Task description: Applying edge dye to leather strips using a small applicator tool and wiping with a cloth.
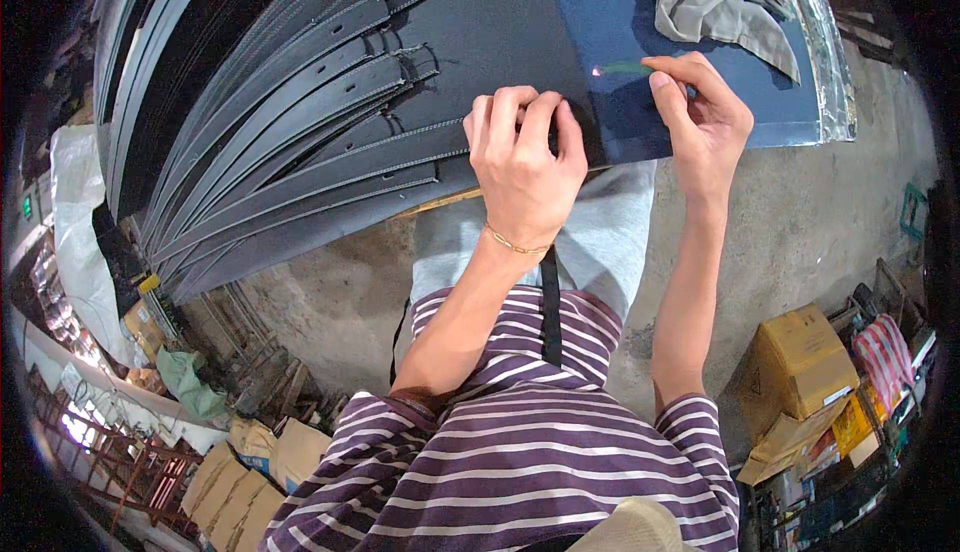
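Stick (625, 69), small, green, with a bright pinkish tip; exact kind too blurred to tell. Position: above the far right part of the desk (770, 120), between the two hands. Long axis: roughly left to right, bright tip pointing left, toward the left hand's side.

Right hand (658, 70): narrow, thumb and forefinger pinched on the stick's right end; the nearer of the two to it.

Left hand (528, 157): left of the stick and slightly nearer the body, fingers curled down at the desk's near edge; whether they grip anything, cannot tell.

Strip (400, 154): long, dark, running from the near left up to the left hand, its right end hidden by the fingers. Further strips (350, 82) fan out beyond it.

Cloth (715, 7): grey, crumpled, far right on the desk, beyond the right hand.
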